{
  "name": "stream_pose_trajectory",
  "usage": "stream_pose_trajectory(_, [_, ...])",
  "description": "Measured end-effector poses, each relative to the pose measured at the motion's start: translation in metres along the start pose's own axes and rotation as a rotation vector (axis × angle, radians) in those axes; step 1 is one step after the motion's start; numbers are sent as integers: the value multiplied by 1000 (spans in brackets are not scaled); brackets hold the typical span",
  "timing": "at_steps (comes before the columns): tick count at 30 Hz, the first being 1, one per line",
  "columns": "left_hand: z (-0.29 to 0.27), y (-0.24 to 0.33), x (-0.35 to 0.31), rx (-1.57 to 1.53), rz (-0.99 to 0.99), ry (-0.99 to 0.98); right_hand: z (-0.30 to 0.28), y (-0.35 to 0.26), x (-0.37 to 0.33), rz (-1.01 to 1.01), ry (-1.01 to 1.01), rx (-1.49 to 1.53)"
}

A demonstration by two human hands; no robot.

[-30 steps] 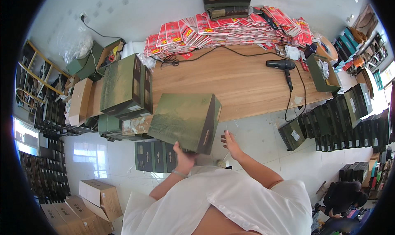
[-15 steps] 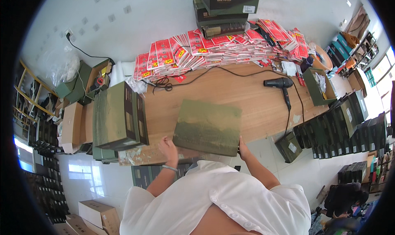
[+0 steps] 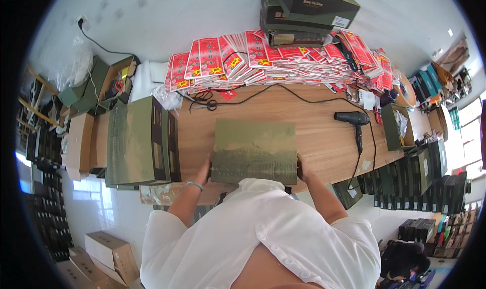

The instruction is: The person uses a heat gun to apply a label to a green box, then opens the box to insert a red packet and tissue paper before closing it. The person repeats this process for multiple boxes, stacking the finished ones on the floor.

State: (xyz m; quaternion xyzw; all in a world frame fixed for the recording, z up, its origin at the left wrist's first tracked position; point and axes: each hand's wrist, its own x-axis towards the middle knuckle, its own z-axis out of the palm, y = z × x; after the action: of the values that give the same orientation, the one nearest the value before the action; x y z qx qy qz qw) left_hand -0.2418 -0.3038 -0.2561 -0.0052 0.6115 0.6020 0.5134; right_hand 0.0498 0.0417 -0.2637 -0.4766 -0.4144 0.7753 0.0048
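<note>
An olive-green flat box (image 3: 254,151) lies on the wooden table, red packets (image 3: 273,58) behind, apparently sachets.

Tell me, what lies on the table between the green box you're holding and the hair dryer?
Only bare wood between the green box and the hair dryer, in the head view.

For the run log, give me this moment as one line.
left hand on green box left edge | right hand on right edge | box flat on wooden table | hair dryer right
</note>
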Motion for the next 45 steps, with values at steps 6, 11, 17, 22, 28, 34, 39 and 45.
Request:
stream_pose_trajectory(6, [-60,-46,11,-541,28,116,40,-65,-17,55,-223,-83])
stream_pose_trajectory(11, [15,30,-72,-860,46,131,20,-112,-32,244,-307,-360])
stream_pose_trajectory(17, [-2,-24,-27,721,-2,444,53,-150,-42,121,-384,393])
stream_pose_trajectory(22, [5,-21,-43,826,226,519,154,-217,-54,-183,-709,805])
stream_pose_trajectory(28, [-29,-38,-62,908,199,653,229,-173,43,-660,252,-1178])
stream_pose_trajectory(34, [-38,-21,-90,931,114,647,237,-100,76,-506,178,-1542])
stream_pose_trajectory(39, [-47,-24,-95,951,145,680,251,-99,64,-551,165,-1475])
stream_pose_trajectory(45, [-60,-12,-93,943,191,587,214,-47,5,-836,271,-1066])
